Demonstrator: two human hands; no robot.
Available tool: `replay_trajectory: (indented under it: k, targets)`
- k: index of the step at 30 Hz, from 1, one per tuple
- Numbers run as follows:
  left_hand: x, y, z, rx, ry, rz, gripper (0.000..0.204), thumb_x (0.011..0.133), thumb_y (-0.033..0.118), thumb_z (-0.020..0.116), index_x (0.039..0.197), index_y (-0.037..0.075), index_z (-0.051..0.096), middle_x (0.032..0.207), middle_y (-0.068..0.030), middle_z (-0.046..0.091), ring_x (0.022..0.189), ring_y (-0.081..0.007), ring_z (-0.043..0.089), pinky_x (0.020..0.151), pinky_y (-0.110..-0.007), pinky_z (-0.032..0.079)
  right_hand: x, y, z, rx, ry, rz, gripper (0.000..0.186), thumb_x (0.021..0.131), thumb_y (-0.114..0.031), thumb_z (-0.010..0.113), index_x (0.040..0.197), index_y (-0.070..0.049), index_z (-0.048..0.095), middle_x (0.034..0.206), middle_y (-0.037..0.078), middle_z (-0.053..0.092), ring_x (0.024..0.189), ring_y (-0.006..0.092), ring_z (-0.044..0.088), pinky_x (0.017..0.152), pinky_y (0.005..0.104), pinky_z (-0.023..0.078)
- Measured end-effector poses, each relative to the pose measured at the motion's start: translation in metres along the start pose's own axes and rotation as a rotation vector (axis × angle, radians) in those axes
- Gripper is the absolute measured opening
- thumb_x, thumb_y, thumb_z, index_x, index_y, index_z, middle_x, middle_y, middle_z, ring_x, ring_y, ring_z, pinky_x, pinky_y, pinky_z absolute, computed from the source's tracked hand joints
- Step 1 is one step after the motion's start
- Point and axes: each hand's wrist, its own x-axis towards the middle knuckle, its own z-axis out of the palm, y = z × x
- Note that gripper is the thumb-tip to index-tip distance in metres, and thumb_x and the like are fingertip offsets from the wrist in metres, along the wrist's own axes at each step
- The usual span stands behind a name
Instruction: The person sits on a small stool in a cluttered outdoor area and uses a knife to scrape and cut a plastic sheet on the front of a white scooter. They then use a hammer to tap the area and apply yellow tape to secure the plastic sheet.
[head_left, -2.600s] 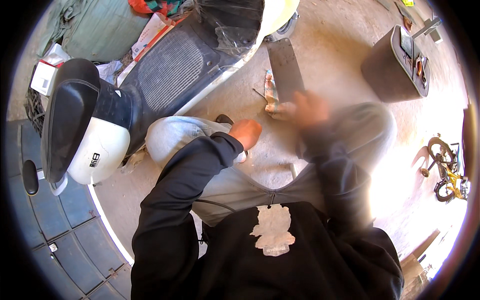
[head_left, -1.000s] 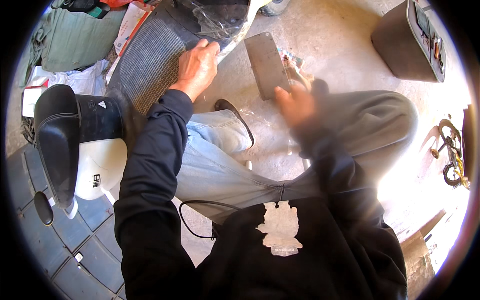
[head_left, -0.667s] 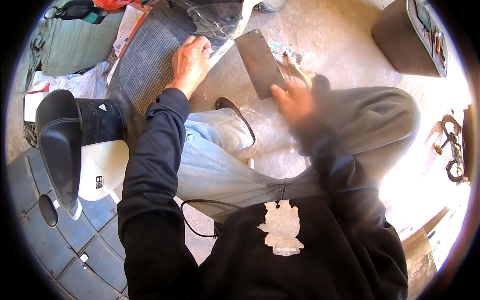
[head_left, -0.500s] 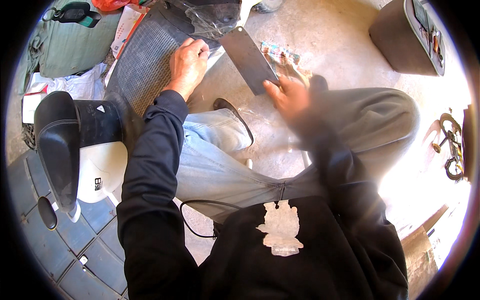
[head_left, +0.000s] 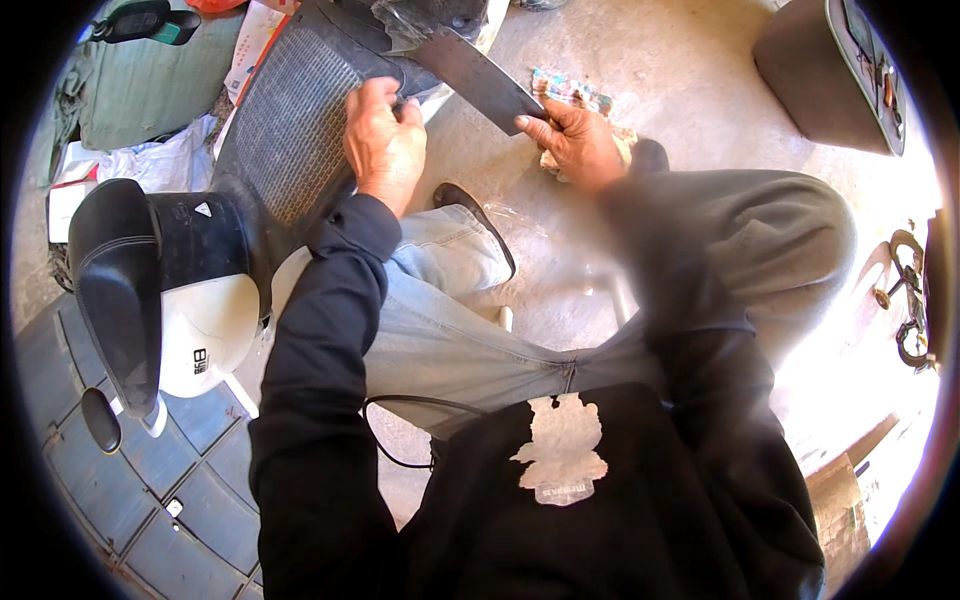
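Observation:
My right hand [head_left: 570, 140] grips the near end of a flat rectangular dark steel blade [head_left: 463, 74], cleaver-like, whose far end slants up to the crumpled clear plastic [head_left: 400, 22] at the scooter's front. My left hand [head_left: 389, 150] is at the edge of the scooter's ridged footboard [head_left: 287, 115], fingers curled; what they hold, if anything, is hidden. A patterned cloth [head_left: 566, 85] lies on the floor behind my right hand.
A black scooter seat [head_left: 115, 280] with white bodywork is at left, amid green sacks [head_left: 150, 90] and boxes. A grey bin [head_left: 820, 75] with small items on top stands upper right. A small bicycle [head_left: 903, 295] is at the right edge. My bent legs are below my hands.
My right hand has raised the blade up and leftward, toward the plastic and scooter. My left hand earlier moved up to the footboard's edge and has since dropped slightly.

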Motion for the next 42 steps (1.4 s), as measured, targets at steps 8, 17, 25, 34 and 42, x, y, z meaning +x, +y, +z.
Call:
replay_trajectory:
  k: [8, 17, 25, 34, 42]
  targets:
    - [0.003, 0.026, 0.008, -0.828, -0.391, -1.147, 0.062, 0.088, 0.057, 0.046, 0.100, -0.003, 0.052, 0.089, -0.0117, 0.062, 0.078, -0.0194, 0.064, 0.061, -0.030, 0.047, 0.001, 0.001, -0.003, -0.076, 0.040, -0.093, 0.031, 0.082, -0.035, 0.064, 0.074, -0.006, 0.058, 0.059, 0.011, 0.054, 0.056, 0.0260, 0.054, 0.055, 0.0377, 0.042]
    - [-0.008, 0.014, 0.020, -0.926, -0.350, -1.072, 0.027, 0.092, 0.021, 0.045, 0.103, -0.002, 0.053, 0.098, -0.0133, 0.063, 0.086, -0.0212, 0.064, 0.070, -0.031, 0.050, 0.000, -0.004, -0.013, -0.107, 0.096, -0.058, 0.026, 0.082, -0.032, 0.064, 0.076, -0.007, 0.060, 0.058, 0.011, 0.055, 0.054, 0.0257, 0.054, 0.054, 0.0372, 0.040]
    - [-0.011, 0.011, 0.016, -0.975, -0.362, -1.048, 0.023, 0.092, 0.021, 0.046, 0.099, 0.000, 0.054, 0.095, -0.0121, 0.063, 0.084, -0.0207, 0.063, 0.071, -0.030, 0.049, 0.014, 0.001, -0.001, 0.083, 0.005, -0.059, 0.024, 0.081, -0.027, 0.066, 0.082, -0.003, 0.064, 0.057, 0.010, 0.051, 0.054, 0.0178, 0.049, 0.055, 0.0333, 0.040]
    - [-0.011, 0.030, 0.004, -0.534, -0.371, -0.860, 0.020, 0.086, 0.022, 0.059, 0.092, 0.002, 0.058, 0.082, -0.0085, 0.064, 0.070, -0.0154, 0.063, 0.061, -0.028, 0.047, 0.008, 0.013, 0.002, 0.231, -0.003, 0.115, 0.022, 0.080, -0.021, 0.068, 0.082, 0.001, 0.065, 0.058, 0.003, 0.049, 0.056, 0.0096, 0.042, 0.053, 0.0286, 0.037]
    - [0.006, 0.021, -0.013, 0.327, -0.095, 0.333, 0.033, 0.068, 0.009, 0.072, 0.098, 0.007, 0.057, 0.101, -0.0115, 0.051, 0.093, -0.0289, 0.053, 0.077, -0.039, 0.044, -0.057, -0.037, 0.005, 0.424, 0.195, 0.650, 0.032, 0.075, -0.025, 0.071, 0.088, 0.003, 0.065, 0.068, 0.003, 0.059, 0.061, 0.0093, 0.051, 0.058, 0.0251, 0.042]
